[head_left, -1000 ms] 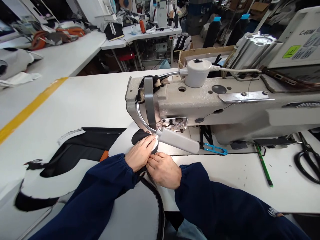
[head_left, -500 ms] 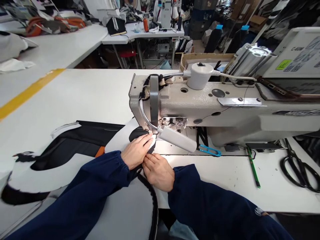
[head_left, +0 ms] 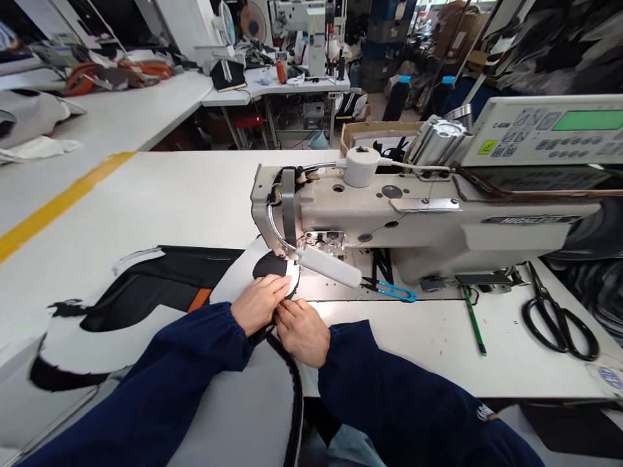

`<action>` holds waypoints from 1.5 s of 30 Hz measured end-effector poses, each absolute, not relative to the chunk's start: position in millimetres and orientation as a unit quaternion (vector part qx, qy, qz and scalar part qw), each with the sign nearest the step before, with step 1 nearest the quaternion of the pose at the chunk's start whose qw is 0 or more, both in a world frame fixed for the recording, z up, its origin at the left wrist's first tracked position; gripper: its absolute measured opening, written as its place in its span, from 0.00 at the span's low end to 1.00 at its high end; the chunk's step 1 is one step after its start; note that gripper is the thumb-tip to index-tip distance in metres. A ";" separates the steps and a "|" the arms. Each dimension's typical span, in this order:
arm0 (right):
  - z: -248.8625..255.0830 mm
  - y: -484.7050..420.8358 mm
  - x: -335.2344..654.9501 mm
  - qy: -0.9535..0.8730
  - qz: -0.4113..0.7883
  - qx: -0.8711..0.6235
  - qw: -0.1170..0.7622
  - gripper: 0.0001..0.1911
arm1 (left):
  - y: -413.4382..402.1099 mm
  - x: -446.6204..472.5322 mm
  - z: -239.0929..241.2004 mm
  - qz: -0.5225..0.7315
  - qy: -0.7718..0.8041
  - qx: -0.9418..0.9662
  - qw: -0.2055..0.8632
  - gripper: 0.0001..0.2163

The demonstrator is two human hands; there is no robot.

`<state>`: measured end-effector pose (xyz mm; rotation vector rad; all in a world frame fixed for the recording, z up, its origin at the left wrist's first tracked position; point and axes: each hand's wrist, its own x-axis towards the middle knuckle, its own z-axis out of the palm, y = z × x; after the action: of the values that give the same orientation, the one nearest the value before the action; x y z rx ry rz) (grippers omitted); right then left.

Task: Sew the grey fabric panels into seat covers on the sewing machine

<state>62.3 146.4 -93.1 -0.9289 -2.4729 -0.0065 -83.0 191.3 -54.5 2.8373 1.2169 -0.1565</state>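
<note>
My left hand (head_left: 260,303) lies flat on a sewn cover of white, black and orange pieces (head_left: 117,344), its stretched fingers pointing at the presser foot of a sewing machine (head_left: 370,224). Just below and to the right, my right hand (head_left: 302,332) has its fingers curled and pinched on the cover's dark edge. What exactly sits between those fingertips is hidden. A large grey panel (head_left: 243,408) with a black border hangs toward me under my arms. The needle area is mostly covered by the white lamp (head_left: 328,266) on its bendy metal neck.
Blue thread snips (head_left: 396,292), a green pencil-like stick (head_left: 474,321) and black-handled scissors (head_left: 559,324) lie right on the white table (head_left: 389,337). A control panel (head_left: 545,133) stands behind the machine. Farther back is another sewing machine (head_left: 316,42).
The camera view has shifted, showing more of the control panel and scissors. My left fingers have drawn back slightly from the presser foot; my right hand keeps its pinch beside them.
</note>
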 end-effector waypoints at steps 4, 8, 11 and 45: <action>-89.9 146.7 63.3 -0.909 -0.005 -0.340 0.240 0.10 | 188.2 -81.1 -53.0 -0.028 0.408 0.913 0.004 0.15; -84.1 146.1 66.5 -0.908 -0.016 -0.341 0.243 0.09 | 185.9 -75.0 -47.8 -0.030 0.432 0.901 -0.001 0.13; -80.8 148.5 69.2 -0.908 -0.015 -0.350 0.229 0.09 | 188.8 -70.4 -44.3 -0.030 0.428 0.903 0.008 0.14; -79.2 172.3 106.9 -0.896 0.255 -0.221 0.289 0.06 | 200.2 -69.4 -6.7 -0.114 0.480 0.864 0.099 0.17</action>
<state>106.9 172.3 -79.2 -0.5906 -2.3904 0.6791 -69.4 200.2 -6.7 2.5561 1.4187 -0.3382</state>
